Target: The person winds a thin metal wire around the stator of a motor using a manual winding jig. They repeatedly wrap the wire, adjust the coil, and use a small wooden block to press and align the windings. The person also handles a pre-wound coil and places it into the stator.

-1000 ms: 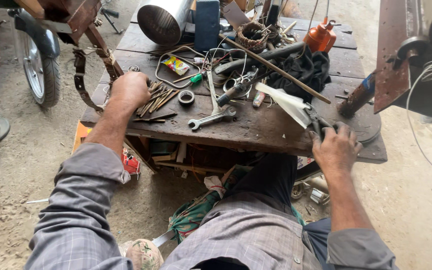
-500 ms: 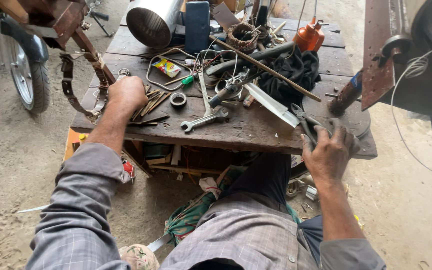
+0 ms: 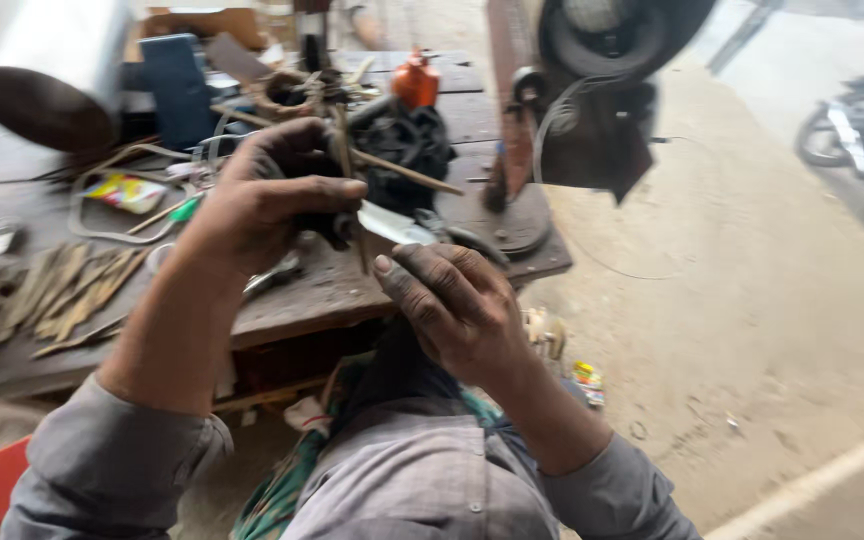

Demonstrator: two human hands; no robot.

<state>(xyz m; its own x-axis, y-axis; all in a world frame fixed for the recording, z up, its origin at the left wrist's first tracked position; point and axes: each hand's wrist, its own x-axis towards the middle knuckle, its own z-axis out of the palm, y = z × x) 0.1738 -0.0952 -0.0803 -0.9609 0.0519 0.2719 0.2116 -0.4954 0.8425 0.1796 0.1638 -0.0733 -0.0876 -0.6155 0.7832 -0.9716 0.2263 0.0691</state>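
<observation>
My left hand (image 3: 262, 200) is raised over the wooden bench (image 3: 342, 290), closed on a thin brownish metal strip (image 3: 357, 235) that hangs down from the fingers. Just below and to the right, my right hand (image 3: 457, 305) has its back to the camera and its fingers half curled. Its thumb is close to the strip's lower end, and what lies in its palm is hidden. A pile of similar strips (image 3: 72, 290) lies at the bench's left. Behind the hands, a pale sheet-metal piece (image 3: 397, 225) and dark snips (image 3: 467, 240) rest on the bench.
The bench carries a black cloth heap (image 3: 407, 140), an orange can (image 3: 415, 80), a blue box (image 3: 177, 90) and a silver cylinder (image 3: 42, 80). A rusty stand with a wheel (image 3: 602, 50) rises at the bench's right end. A motorcycle (image 3: 862, 130) stands far right on the dirt floor.
My left hand left the strip pile and rose toward the middle holding a strip. My right hand lifted off the snips and came in to meet it. The view swung right and blurred.
</observation>
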